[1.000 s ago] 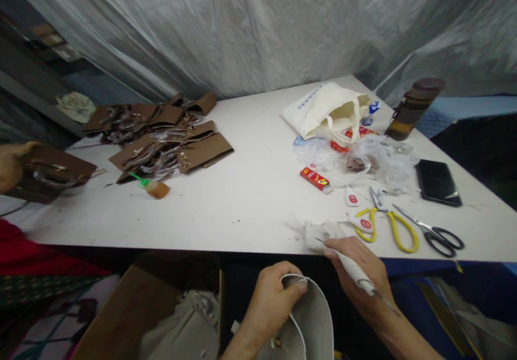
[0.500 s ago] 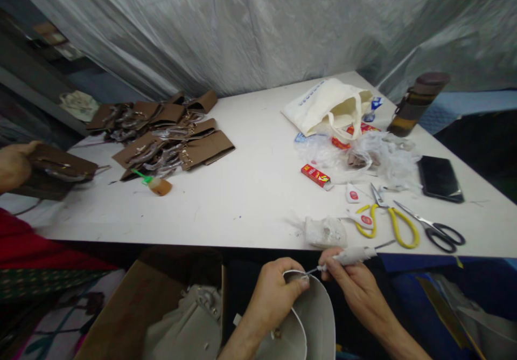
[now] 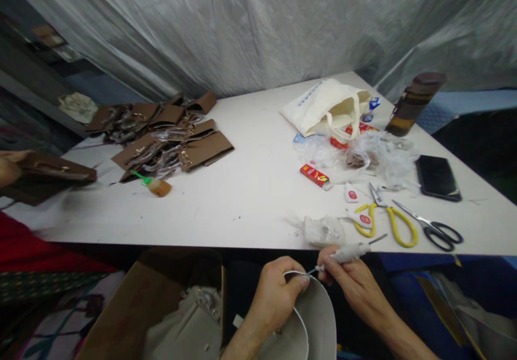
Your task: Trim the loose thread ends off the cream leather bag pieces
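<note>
At the near edge of the white table [image 3: 250, 198], we found the left hand [image 3: 274, 290] pinched on the rim of a pale grey, open-mouthed bag [image 3: 322, 314] — apparently to steady it — and the right hand [image 3: 357, 282] closed round a white-wrapped, metal-tipped tool [image 3: 350, 253], tip at that rim, presumably for fine control.

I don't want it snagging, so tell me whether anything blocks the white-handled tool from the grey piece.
Nothing visible does. The white-handled tool in the right hand has its thin tip at the rim of the grey piece, close by the left hand. The yellow-handled scissors lie on the table, off that line.
</note>
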The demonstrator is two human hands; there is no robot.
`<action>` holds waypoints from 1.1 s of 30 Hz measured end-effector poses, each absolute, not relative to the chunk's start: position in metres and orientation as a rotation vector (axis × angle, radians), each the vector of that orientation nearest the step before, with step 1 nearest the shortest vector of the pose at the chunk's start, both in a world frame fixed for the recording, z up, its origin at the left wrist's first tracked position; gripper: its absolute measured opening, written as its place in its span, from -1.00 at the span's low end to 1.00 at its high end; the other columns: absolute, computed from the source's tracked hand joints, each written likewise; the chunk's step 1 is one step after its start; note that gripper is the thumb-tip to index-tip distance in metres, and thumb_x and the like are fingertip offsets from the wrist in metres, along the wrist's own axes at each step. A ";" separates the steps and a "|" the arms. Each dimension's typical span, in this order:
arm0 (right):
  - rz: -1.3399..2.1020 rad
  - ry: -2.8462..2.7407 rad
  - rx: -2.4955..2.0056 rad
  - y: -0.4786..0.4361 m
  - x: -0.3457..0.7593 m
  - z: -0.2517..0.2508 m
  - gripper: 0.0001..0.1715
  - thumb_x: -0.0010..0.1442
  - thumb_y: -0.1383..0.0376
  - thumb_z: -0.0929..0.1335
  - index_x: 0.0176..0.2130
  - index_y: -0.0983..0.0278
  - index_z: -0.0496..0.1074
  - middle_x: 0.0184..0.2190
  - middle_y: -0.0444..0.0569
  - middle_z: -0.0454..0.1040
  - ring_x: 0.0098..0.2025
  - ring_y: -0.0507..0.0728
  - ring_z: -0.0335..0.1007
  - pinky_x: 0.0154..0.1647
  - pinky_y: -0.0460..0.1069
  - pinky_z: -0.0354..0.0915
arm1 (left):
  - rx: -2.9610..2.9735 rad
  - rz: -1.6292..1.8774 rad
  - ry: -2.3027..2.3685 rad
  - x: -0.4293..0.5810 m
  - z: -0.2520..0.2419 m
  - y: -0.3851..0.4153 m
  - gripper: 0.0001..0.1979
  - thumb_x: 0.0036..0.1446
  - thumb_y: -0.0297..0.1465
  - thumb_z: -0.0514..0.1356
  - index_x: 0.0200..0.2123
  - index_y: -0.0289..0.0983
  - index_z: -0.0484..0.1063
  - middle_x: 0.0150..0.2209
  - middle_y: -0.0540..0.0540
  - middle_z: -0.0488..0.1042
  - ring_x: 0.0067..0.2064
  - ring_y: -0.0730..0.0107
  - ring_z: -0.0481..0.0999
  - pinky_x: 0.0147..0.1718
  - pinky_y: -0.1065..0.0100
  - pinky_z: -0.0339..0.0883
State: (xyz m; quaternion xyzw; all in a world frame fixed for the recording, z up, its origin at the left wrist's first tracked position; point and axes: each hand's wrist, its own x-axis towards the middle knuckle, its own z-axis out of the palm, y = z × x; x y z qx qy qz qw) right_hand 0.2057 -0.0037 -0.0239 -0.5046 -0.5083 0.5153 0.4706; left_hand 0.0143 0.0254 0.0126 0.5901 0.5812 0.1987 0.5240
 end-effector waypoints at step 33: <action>0.261 -1.731 -1.365 0.019 0.222 -0.025 -0.83 0.51 0.27 0.27 -0.14 0.22 0.43 -0.31 -0.04 0.52 -0.28 0.16 0.45 -0.20 0.04 0.31 | 1.070 0.716 1.449 -0.015 -0.020 0.030 -0.82 -0.11 -0.31 0.32 -0.46 -0.32 0.53 -0.56 0.00 0.42 -0.45 0.37 0.33 -0.41 0.35 0.18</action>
